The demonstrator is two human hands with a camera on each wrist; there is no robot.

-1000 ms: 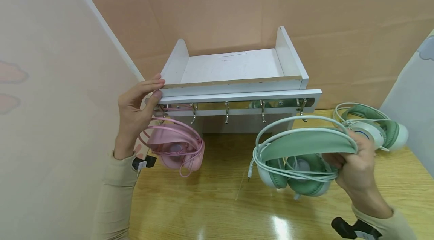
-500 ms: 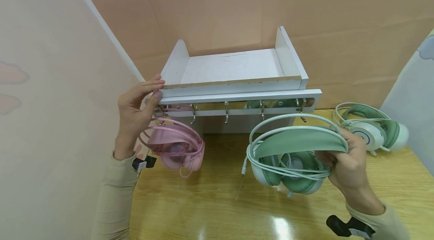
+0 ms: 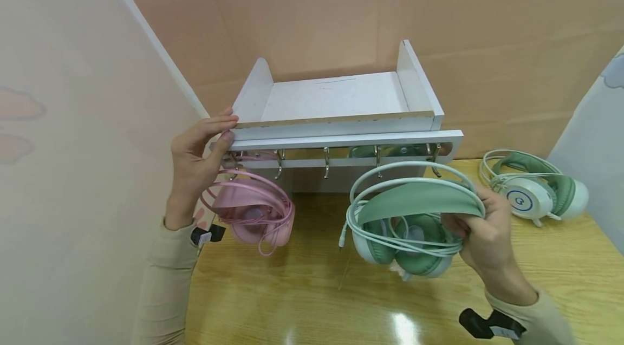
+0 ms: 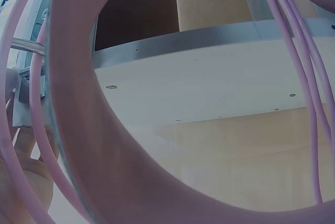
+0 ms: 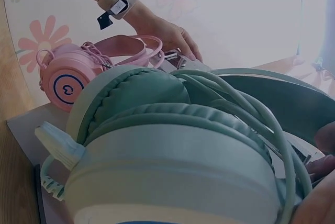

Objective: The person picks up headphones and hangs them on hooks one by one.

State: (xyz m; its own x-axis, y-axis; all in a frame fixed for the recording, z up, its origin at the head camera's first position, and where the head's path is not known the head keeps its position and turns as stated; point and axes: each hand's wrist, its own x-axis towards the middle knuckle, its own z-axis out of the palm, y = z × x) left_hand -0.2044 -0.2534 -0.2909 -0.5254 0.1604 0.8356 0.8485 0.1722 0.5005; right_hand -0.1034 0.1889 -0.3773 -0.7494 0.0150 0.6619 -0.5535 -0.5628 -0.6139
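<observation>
My right hand [image 3: 489, 231] grips the headband of mint-green headphones [image 3: 414, 199] by its right end, holding them up in front of the right part of the hook rail. Their cable is looped around them, and its plug dangles at the left. My left hand [image 3: 197, 153] holds the left front corner of a white shelf [image 3: 331, 128], fingers on top and thumb at the front of the rail. Below that hand, pink headphones [image 3: 255, 209] hang from the leftmost hook, their band filling much of the left wrist view. In the right wrist view the green ear cups [image 5: 172, 156] loom close.
Several metal hooks [image 3: 326, 163] line the rail along the shelf's front. A second pair of green headphones [image 3: 533, 188] lies on the wooden table [image 3: 302, 301] at the right. A pale wall [image 3: 97, 171] rises at the left, a brown backing [image 3: 341, 9] behind the shelf.
My right hand has carried the green headphones left and slightly up, closer to the hooks, uncovering more of the pair on the table. The left hand and pink headphones stay put.
</observation>
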